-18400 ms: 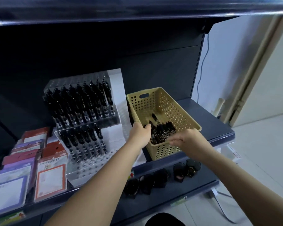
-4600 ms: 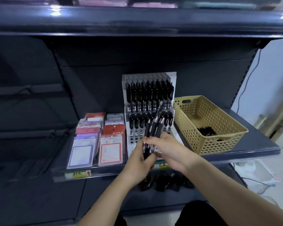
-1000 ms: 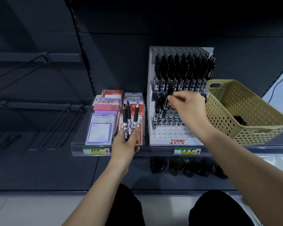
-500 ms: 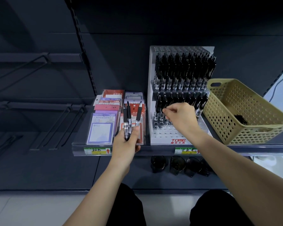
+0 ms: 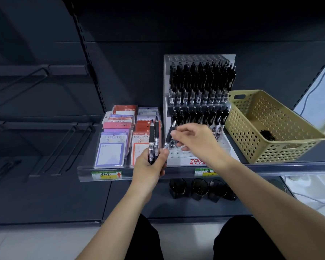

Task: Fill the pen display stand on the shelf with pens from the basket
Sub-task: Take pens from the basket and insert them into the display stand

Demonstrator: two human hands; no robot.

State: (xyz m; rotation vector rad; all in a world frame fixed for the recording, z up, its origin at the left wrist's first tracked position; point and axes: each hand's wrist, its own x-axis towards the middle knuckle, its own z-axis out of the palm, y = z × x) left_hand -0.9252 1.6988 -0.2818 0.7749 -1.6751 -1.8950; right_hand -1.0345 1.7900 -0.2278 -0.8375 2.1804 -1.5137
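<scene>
**Passing the next pen across to the stand**

I have my left hand (image 5: 150, 166) curled round two black pens (image 5: 152, 139), held upright in front of the notepad packs (image 5: 111, 147). My right hand (image 5: 193, 141) pinches a third pen (image 5: 169, 136) by its upper half. It leans, with its lower end at the left thumb, and I cannot tell whether that thumb grips it too. The pen display stand (image 5: 178, 161) sits on the shelf (image 5: 270, 167) just beyond, its far tiers stocked and its near holes bare. The basket (image 5: 289, 151) to its right holds some loose pens (image 5: 266, 135). I judge this the hand-over step. Next I must lift the pen free, turn it upright and seat its tip in a bare near hole.
</scene>
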